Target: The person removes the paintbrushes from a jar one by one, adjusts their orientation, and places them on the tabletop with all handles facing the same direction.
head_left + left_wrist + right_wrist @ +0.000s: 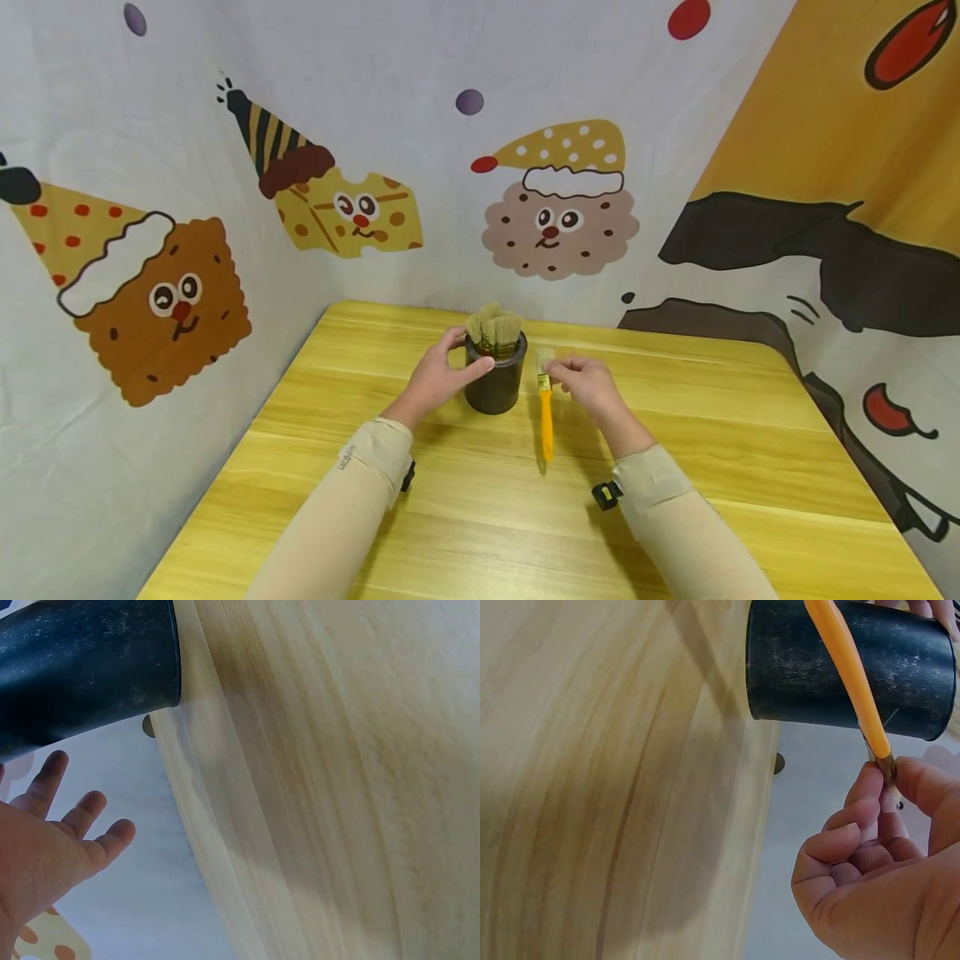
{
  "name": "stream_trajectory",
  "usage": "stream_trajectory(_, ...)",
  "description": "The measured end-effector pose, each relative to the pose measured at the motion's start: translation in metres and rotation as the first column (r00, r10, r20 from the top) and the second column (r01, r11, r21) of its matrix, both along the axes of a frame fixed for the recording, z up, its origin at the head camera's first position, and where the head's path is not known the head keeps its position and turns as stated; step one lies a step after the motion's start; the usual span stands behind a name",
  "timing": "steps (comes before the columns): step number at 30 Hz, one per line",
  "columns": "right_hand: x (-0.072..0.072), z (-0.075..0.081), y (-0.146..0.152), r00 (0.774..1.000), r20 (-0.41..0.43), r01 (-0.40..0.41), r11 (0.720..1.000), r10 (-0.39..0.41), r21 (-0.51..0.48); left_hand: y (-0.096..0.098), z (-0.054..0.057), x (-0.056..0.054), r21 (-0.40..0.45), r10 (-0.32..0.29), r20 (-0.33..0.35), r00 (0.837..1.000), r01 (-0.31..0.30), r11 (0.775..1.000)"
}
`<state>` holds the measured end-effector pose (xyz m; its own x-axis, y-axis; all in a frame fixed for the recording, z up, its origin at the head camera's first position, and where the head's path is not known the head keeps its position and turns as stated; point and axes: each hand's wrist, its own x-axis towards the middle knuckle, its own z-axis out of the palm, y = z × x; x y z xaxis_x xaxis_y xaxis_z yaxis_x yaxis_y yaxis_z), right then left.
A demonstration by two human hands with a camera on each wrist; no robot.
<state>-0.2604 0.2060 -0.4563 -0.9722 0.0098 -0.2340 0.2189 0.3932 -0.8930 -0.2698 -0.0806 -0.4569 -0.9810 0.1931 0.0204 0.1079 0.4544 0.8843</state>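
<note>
A black cylindrical cup (493, 390) stands upright on the wooden table, with several paintbrushes (497, 333) packed in it, pale bristles up. My left hand (438, 375) holds the cup near its rim, thumb across the front and fingers round the far left side. In the left wrist view, the other fingers (97, 832) spread out beside the cup. Just right of the cup, my right hand (588, 385) pinches a paintbrush (547, 425) between thumb and fingertips near its metal band. Its yellow-orange handle points down toward me, bristles up and partly covered by the fingers.
The wooden table (480, 517) reaches its back edge just behind the cup. A white cloth (405, 67) printed with cartoon food figures hangs behind and to the left. Each wrist carries a small black device (606, 495).
</note>
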Motion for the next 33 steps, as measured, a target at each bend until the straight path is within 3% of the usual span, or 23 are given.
stream_trajectory(15, 0.003, -0.007, -0.001, 0.997, -0.020, -0.066, 0.991, 0.069, 0.119, -0.001, -0.001, 0.001, -0.002, -0.006, -0.004, 1.000, 0.006, 1.000)
stream_trajectory(33, 0.000, -0.025, -0.002, 0.993, -0.034, -0.098, 0.959, 0.111, 0.266, -0.001, 0.000, 0.000, 0.005, -0.013, -0.006, 1.000, 0.013, 1.000)
